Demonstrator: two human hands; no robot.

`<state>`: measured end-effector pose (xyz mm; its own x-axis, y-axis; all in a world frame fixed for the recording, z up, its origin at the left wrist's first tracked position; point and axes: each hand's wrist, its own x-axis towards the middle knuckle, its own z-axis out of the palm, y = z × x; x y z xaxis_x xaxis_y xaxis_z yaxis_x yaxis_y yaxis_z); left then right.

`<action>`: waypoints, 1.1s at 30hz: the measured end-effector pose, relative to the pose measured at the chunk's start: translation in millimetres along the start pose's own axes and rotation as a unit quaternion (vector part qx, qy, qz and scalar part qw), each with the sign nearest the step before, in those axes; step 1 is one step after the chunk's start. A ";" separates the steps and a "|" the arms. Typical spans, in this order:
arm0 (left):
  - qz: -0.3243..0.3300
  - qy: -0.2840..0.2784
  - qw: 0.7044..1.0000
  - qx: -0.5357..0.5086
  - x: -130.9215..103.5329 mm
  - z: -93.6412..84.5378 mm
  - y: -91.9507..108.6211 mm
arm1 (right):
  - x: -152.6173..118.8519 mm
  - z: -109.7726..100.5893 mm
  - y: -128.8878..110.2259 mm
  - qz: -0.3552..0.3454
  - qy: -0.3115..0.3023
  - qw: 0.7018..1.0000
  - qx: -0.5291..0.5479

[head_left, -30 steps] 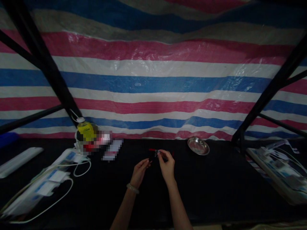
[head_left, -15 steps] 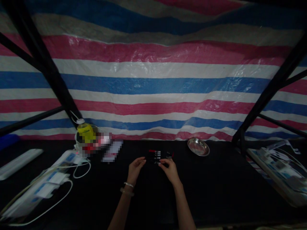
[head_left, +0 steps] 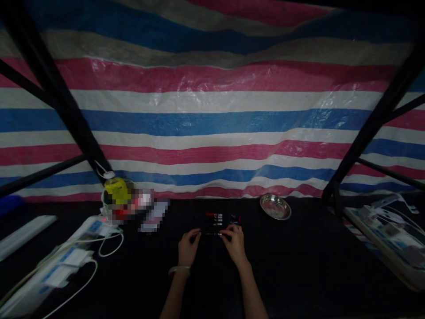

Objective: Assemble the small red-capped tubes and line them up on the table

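Note:
Between my two hands lies a slim dark pen-like stick (head_left: 211,234) with a silver end, low over the black tabletop or on it. My left hand (head_left: 188,249) pinches its dark left end with thumb and fingertip. At the silver right end, my right hand (head_left: 235,244) is closed in a pinch. Just beyond, several similar short sticks lie in a stacked row, silver ends to the right; the farthest is a red stick (head_left: 210,214). Small dark and red pieces (head_left: 236,219) sit behind my right fingers, too dim to name.
A round metal dish (head_left: 275,207) stands at the back right. To the left are power strips (head_left: 71,266) with white cables, a bottle of yellow liquid (head_left: 117,189) and a blurred-out flat item (head_left: 155,216). Black frame posts (head_left: 368,128) flank the striped sheet (head_left: 212,119). More cables lie far right.
Both hands have drawn slightly nearer to me with the dark stick, leaving a wider gap to the row of other sticks. The camera view has shifted a little.

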<state>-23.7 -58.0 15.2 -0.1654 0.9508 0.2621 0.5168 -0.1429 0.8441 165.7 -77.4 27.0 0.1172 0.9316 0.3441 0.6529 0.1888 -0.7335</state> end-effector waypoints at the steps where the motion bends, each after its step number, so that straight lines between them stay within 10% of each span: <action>1: -0.004 -0.004 1.000 0.005 0.5 -0.2 -0.1 | 0.0 0.0 0.3 -0.001 -0.001 1.000 -0.009; 12: -0.008 -0.001 1.000 0.001 2.6 -0.3 -0.3 | -1.8 4.4 8.2 -0.020 0.008 1.000 0.008; 19: -0.045 0.037 0.997 -0.045 4.5 -2.0 -1.0 | -0.4 -10.4 33.0 0.069 0.214 0.974 0.014; 23: 0.040 0.047 0.998 -0.010 5.6 3.7 11.0 | -2.9 -16.9 42.7 0.107 0.221 0.969 -0.028; 33: 0.208 -0.151 0.938 0.233 1.6 59.4 82.5 | -7.7 -10.8 46.1 0.127 0.192 0.968 -0.100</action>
<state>68.6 -51.9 57.5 0.3409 0.8837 0.3208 0.8062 -0.4504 0.3838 202.9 -79.2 -3.1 0.5374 0.7489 0.3877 0.6941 -0.1317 -0.7078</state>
